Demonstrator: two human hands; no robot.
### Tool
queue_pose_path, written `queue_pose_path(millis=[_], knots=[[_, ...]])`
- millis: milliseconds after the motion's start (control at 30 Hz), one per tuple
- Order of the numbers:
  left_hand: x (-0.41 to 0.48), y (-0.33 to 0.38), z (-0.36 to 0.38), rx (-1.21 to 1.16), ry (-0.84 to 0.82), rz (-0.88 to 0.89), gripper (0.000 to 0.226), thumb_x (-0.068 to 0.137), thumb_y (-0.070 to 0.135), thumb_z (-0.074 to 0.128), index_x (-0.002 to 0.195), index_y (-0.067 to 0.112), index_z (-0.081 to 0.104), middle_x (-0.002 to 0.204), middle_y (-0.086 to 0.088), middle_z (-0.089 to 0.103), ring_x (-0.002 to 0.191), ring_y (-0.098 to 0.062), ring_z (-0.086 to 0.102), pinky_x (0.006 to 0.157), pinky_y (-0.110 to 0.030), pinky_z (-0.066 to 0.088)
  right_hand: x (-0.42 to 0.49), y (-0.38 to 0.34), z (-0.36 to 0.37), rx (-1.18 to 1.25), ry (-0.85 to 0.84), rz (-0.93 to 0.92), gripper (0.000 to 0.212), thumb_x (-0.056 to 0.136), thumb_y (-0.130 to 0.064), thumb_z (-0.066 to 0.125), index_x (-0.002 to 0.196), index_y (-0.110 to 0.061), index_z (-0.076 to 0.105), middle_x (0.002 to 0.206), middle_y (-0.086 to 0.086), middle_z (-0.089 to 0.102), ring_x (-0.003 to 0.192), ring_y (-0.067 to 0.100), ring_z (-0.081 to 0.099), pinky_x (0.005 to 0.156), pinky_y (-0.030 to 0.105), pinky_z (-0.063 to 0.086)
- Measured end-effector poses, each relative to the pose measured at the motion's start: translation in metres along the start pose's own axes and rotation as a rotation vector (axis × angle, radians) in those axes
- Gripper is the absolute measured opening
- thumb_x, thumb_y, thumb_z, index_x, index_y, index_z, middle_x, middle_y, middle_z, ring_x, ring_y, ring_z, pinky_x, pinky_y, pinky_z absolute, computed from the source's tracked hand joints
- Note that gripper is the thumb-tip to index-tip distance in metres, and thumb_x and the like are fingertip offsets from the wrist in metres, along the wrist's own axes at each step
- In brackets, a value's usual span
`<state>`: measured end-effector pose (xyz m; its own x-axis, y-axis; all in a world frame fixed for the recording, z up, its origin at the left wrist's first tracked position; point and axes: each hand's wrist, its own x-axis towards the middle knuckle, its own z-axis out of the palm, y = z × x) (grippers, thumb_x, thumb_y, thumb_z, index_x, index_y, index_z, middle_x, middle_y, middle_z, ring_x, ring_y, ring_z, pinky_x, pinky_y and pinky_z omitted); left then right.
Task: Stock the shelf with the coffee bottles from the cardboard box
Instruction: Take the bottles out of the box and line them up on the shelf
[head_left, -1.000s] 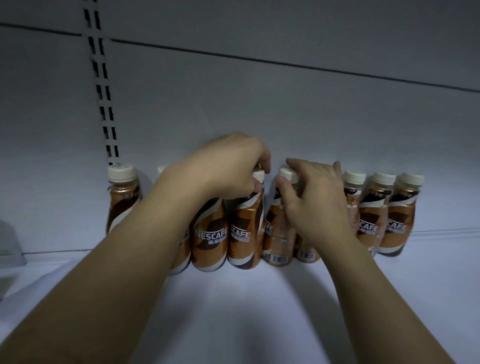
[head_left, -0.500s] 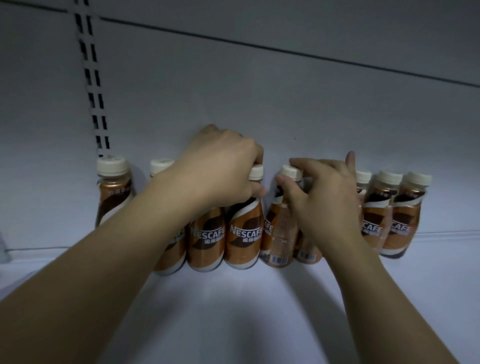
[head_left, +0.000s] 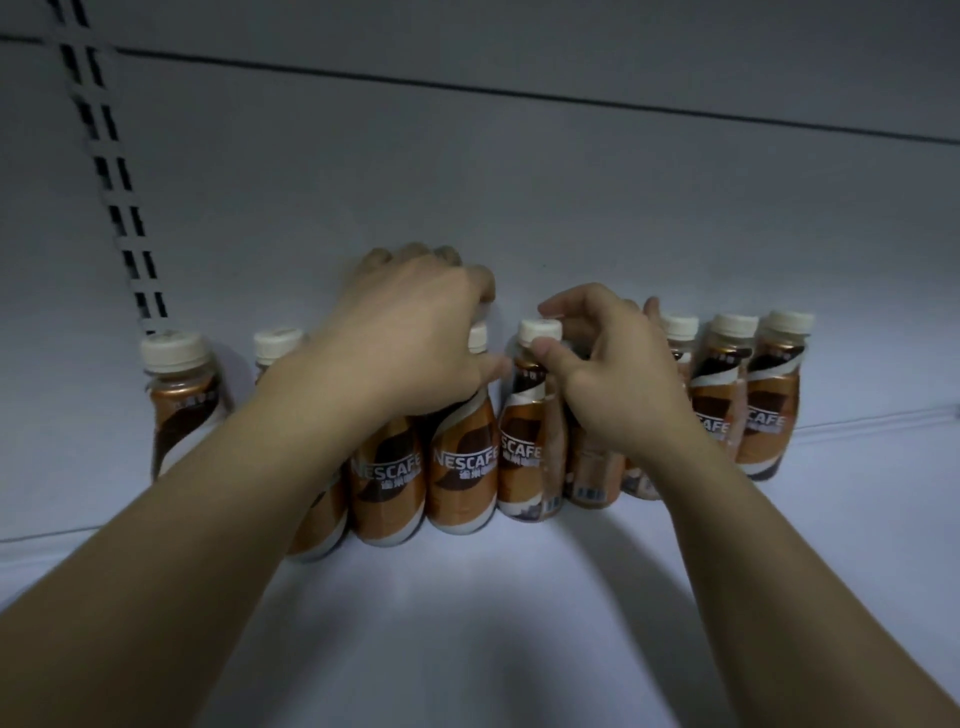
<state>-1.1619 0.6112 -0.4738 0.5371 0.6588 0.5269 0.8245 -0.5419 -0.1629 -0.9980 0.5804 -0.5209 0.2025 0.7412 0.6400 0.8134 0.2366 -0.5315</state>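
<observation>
Several brown Nescafé coffee bottles with cream caps stand in a row against the back wall of a white shelf (head_left: 467, 623). My left hand (head_left: 405, 343) lies over the tops of the middle bottles (head_left: 460, 467), its fingers curled around their necks. My right hand (head_left: 608, 374) pinches the cap and neck of a bottle (head_left: 524, 452) just right of them, thumb on the cap's front. Three bottles (head_left: 769, 400) stand at the right end and one (head_left: 179, 400) stands apart at the left end. The cardboard box is out of view.
A slotted upright rail (head_left: 111, 176) runs up the back wall at the left. A dark seam (head_left: 571, 98) crosses the wall above. The shelf floor in front of the bottles is bare white.
Both hands have risen slightly on the bottle tops. The right hand's fingers have spread, with the thumb now on the cap. The view has shifted a little to the left.
</observation>
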Motion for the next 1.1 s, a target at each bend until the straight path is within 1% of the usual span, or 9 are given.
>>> queue_pose_path(millis=[67, 167, 233, 333, 500, 633, 767, 933, 1100], knots=[[0.002, 0.004, -0.001, -0.095, -0.009, 0.044, 0.066, 0.081, 0.054, 0.063, 0.139, 0.029, 0.044, 0.13, -0.001, 0.053, 0.119, -0.022, 0.048, 0.098, -0.039, 0.04, 0.0, 0.002, -0.005, -0.005, -0.062, -0.008, 0.031, 0.093, -0.029, 0.06, 0.123, -0.027, 0.056, 0.115, -0.01, 0.069, 0.121, 0.011, 0.055, 0.121, 0.046, -0.003], [0.006, 0.016, 0.002, -0.255, -0.065, 0.107, 0.068, 0.084, 0.041, 0.067, 0.143, 0.029, 0.037, 0.133, 0.0, 0.052, 0.122, -0.022, 0.047, 0.1, -0.04, 0.041, -0.001, 0.002, -0.012, -0.031, -0.052, -0.072, 0.042, 0.091, -0.027, 0.062, 0.132, -0.026, 0.055, 0.133, -0.007, 0.06, 0.129, 0.014, 0.049, 0.117, 0.056, 0.02], [0.008, 0.021, 0.006, -0.266, -0.1, 0.123, 0.071, 0.085, 0.036, 0.066, 0.146, 0.031, 0.032, 0.136, 0.0, 0.05, 0.124, -0.022, 0.046, 0.101, -0.04, 0.041, -0.002, 0.006, -0.017, -0.078, 0.016, -0.07, 0.043, 0.088, -0.025, 0.064, 0.131, -0.026, 0.057, 0.144, -0.001, 0.049, 0.136, 0.02, 0.04, 0.115, 0.052, 0.026], [0.019, 0.022, 0.003, -0.273, -0.17, 0.097, 0.066, 0.088, 0.031, 0.066, 0.146, 0.033, 0.035, 0.139, 0.003, 0.052, 0.124, -0.02, 0.049, 0.1, -0.035, 0.043, -0.001, 0.014, -0.026, -0.142, 0.11, -0.049, 0.042, 0.087, -0.024, 0.063, 0.128, -0.025, 0.059, 0.143, 0.001, 0.05, 0.128, 0.024, 0.047, 0.11, 0.049, 0.035], [0.036, 0.026, 0.002, -0.274, -0.174, 0.086, 0.045, 0.086, 0.025, 0.068, 0.129, 0.033, 0.057, 0.124, 0.004, 0.062, 0.108, -0.018, 0.059, 0.091, -0.038, 0.051, 0.002, 0.025, -0.032, -0.383, 0.197, 0.032, 0.038, 0.088, -0.046, 0.061, 0.122, -0.03, 0.063, 0.125, -0.002, 0.064, 0.124, 0.024, 0.048, 0.114, 0.05, 0.024], [0.035, 0.027, 0.01, -0.242, -0.136, 0.114, 0.036, 0.087, 0.03, 0.066, 0.122, 0.034, 0.059, 0.116, 0.004, 0.062, 0.1, -0.02, 0.059, 0.085, -0.04, 0.053, 0.003, 0.028, -0.031, -0.442, 0.203, 0.038, 0.04, 0.086, -0.058, 0.057, 0.116, -0.034, 0.066, 0.113, -0.005, 0.07, 0.121, 0.024, 0.048, 0.113, 0.047, 0.024], [0.033, 0.022, 0.008, -0.322, -0.115, 0.105, 0.033, 0.083, 0.036, 0.07, 0.116, 0.032, 0.065, 0.109, 0.005, 0.066, 0.094, -0.017, 0.062, 0.083, -0.037, 0.054, 0.005, 0.029, -0.028, -0.505, 0.207, 0.053, 0.045, 0.082, -0.065, 0.055, 0.112, -0.035, 0.068, 0.106, -0.003, 0.072, 0.12, 0.024, 0.048, 0.11, 0.046, 0.023], [0.035, 0.024, 0.01, -0.367, -0.111, 0.065, 0.032, 0.079, 0.043, 0.072, 0.106, 0.026, 0.069, 0.1, 0.003, 0.068, 0.086, -0.016, 0.063, 0.076, -0.034, 0.054, 0.008, 0.026, -0.02, -0.505, 0.212, 0.046, 0.043, 0.082, -0.06, 0.06, 0.11, -0.028, 0.067, 0.099, -0.001, 0.072, 0.118, 0.023, 0.051, 0.12, 0.046, 0.006], [0.036, 0.028, 0.01, -0.352, -0.088, 0.024, 0.035, 0.074, 0.047, 0.075, 0.098, 0.022, 0.071, 0.092, 0.001, 0.069, 0.081, -0.018, 0.063, 0.073, -0.035, 0.055, 0.009, 0.027, -0.02, -0.37, 0.189, 0.028, 0.033, 0.086, -0.048, 0.063, 0.109, -0.025, 0.067, 0.094, -0.003, 0.073, 0.109, 0.02, 0.06, 0.122, 0.041, 0.001]])
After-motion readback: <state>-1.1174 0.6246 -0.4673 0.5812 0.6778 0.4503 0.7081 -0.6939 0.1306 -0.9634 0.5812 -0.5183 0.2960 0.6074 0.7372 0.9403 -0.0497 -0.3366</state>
